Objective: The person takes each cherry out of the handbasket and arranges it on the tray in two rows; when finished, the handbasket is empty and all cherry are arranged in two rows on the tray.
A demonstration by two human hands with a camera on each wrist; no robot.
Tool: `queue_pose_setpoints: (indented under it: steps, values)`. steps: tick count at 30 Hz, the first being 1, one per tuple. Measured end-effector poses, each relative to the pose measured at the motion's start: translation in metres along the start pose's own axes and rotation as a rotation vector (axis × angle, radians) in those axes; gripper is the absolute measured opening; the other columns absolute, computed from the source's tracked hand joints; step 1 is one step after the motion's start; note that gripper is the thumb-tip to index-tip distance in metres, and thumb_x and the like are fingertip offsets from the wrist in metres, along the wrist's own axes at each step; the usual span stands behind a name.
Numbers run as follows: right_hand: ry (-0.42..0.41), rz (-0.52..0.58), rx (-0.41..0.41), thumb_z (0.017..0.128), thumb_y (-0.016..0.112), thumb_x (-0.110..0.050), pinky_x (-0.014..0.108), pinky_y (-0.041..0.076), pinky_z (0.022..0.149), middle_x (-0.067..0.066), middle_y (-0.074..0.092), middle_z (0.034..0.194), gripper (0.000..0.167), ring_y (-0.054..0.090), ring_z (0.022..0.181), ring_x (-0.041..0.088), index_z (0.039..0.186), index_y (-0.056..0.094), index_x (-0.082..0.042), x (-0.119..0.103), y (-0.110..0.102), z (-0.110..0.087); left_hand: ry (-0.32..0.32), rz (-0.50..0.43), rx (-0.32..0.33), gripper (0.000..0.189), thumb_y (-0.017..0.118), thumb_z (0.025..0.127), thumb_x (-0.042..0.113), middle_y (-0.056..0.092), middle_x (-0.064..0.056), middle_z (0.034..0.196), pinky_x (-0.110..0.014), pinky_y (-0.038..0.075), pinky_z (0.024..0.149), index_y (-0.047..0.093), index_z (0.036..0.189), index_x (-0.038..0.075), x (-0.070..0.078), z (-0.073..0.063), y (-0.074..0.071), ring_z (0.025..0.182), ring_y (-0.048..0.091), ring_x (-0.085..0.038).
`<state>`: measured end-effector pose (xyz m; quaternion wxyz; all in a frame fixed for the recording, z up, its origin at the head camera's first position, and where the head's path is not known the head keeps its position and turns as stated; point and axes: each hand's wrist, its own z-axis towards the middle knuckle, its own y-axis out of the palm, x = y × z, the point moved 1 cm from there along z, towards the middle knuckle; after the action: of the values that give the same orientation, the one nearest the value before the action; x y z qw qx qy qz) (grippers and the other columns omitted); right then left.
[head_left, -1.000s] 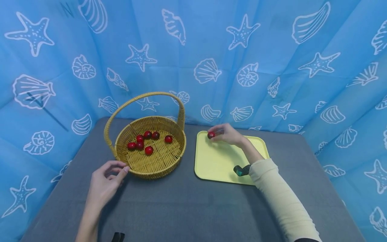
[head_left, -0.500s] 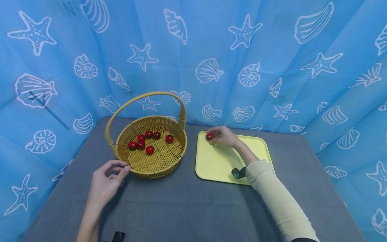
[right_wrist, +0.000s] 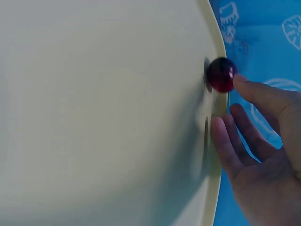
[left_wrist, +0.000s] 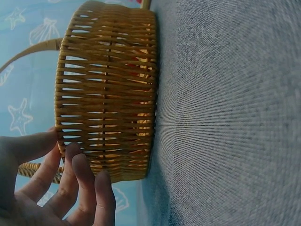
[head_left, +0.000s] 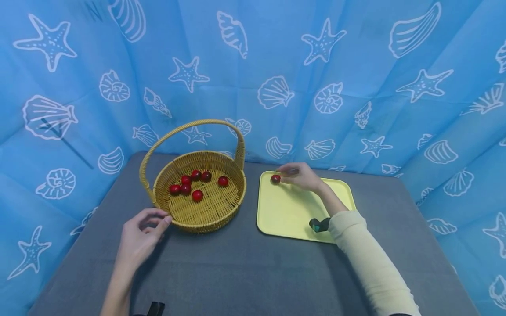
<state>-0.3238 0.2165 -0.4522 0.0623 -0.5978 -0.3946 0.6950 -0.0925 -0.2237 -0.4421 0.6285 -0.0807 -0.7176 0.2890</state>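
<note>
Seven cherries (head_left: pixel 197 195) lie in the wicker basket (head_left: pixel 209 225), left of centre in the head view; a lone cherry (head_left: pixel 275 179) sits at the upper-left corner of the yellow tray (head_left: pixel 282 215). My right hand (head_left: pixel 302 176) has just eased rightward off it, so I judge it set down. Left wrist view, lower left: my left hand (left_wrist: pixel 65 195) pinches the basket's rim. Right wrist view, upper right: my fingers are loose and apart from the lone cherry, only my thumb meeting its edge; contact I can't tell.

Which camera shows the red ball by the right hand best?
The right wrist view: it shows the red ball big and close up. The head view shows it small and far off; the left wrist view misses it.
</note>
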Motion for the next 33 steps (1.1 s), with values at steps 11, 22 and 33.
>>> queue_pose_setpoints:
  steps: [11, 22, 33]
  values:
    - [0.126, 0.053, 0.124, 0.105, 0.068, -0.006, 0.034, 0.061, 0.1, 0.03, 0.069, 0.141, 0.036, 0.068, 0.132, 0.047, 0.139, 0.067, 0.007, 0.024, -0.011, -0.01, -0.011, -0.005, -0.016, 0.033, 0.077, 0.103, 0.029, 0.079, -0.016, 0.109, -0.026, 0.058, 0.064, 0.07, 0.129, 0.009, -0.001, 0.001, 0.0, 0.068, 0.073, -0.016]
    - [0.19, 0.031, 0.127, 0.105, 0.071, -0.015, 0.022, 0.054, 0.093, 0.025, 0.071, 0.141, 0.036, 0.068, 0.132, 0.042, 0.138, 0.069, 0.0, 0.034, -0.017, -0.014, 0.003, -0.008, -0.009, 0.03, 0.077, 0.103, 0.03, 0.078, -0.015, 0.106, -0.027, 0.058, 0.063, 0.071, 0.126, 0.011, -0.001, 0.001, -0.001, 0.067, 0.073, -0.019]
    - [0.194, 0.046, 0.075, 0.105, 0.073, -0.02, 0.035, 0.053, 0.104, 0.023, 0.069, 0.143, 0.039, 0.066, 0.136, 0.041, 0.14, 0.069, -0.003, 0.039, -0.027, -0.019, 0.01, -0.014, -0.009, 0.03, 0.077, 0.103, 0.031, 0.079, -0.016, 0.107, -0.027, 0.058, 0.064, 0.071, 0.125, 0.011, -0.002, 0.001, -0.001, 0.069, 0.075, -0.02]
